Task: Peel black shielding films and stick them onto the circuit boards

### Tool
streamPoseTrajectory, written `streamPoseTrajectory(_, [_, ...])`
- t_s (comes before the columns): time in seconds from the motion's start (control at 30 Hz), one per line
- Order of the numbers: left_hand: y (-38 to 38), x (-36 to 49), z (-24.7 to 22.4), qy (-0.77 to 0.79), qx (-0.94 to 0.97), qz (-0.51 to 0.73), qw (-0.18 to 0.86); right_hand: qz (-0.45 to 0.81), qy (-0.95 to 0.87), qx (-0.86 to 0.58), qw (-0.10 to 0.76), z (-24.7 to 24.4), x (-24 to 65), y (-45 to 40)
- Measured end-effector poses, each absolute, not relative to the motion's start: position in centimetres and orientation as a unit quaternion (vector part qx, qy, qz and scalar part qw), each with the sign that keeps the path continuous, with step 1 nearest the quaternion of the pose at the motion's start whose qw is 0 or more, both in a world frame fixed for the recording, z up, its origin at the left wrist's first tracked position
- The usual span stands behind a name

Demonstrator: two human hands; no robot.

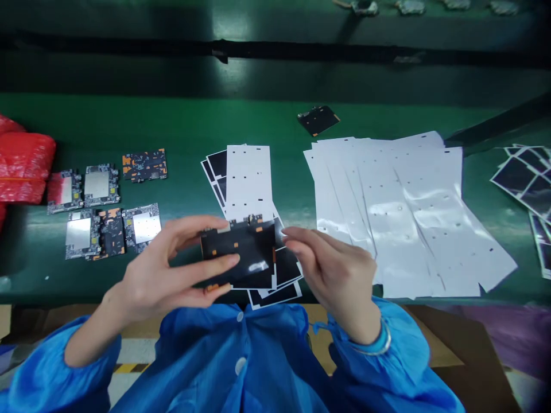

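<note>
My left hand (167, 269) grips a circuit board (245, 246) from its left side, with fingers across its face and along its edges. A black film with small orange cut-outs covers most of that face. Close beside the board's right edge, my right hand (333, 264) is closed in a pinch; whatever its fingertips hold is too small to make out. Beneath the board lie sheets of black film stickers (287, 267) on white backing. A white sheet with small holes (248, 178) sticks out behind it.
Several circuit boards (97, 186) lie at left, near red bubble wrap (21, 166). White backing sheets (387, 212) overlap in a wide pile at right. One black-covered board (319, 120) lies farther back. More black sticker sheets (527, 178) are at the far right.
</note>
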State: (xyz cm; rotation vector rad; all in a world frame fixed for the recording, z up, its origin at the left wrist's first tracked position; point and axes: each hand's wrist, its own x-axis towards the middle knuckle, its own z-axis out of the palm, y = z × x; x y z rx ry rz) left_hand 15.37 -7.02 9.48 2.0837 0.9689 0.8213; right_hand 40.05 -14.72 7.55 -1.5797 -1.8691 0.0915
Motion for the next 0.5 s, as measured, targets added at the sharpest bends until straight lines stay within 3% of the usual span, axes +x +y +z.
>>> streamPoseTrajectory(0.1, [-0.4,16.5,9.0,0.297,0.878,0.286,0.243,0.092,-0.75,-0.587,0.29,5.1,40.1,-14.5])
streamPoseTrajectory(0.17, [4.6,17.5,8.0,0.372,0.865,0.268,0.203,0.149,-0.796,-0.537,0.236,3.0,39.5,-14.6])
streamPoseTrajectory(0.27, [8.8,18.0,6.2,0.467,0.835,0.183,0.224,0.202,-0.824,-0.502,0.168,0.1,38.7,-15.1])
streamPoseTrajectory(0.4, [4.0,16.3,5.7,0.427,0.866,0.129,0.224,0.253,-0.79,-0.513,0.219,-0.8,39.3,-15.3])
streamPoseTrajectory(0.5, [-3.2,14.9,6.1,0.373,0.853,0.132,0.342,0.315,-0.733,-0.53,0.289,0.7,39.9,-14.7])
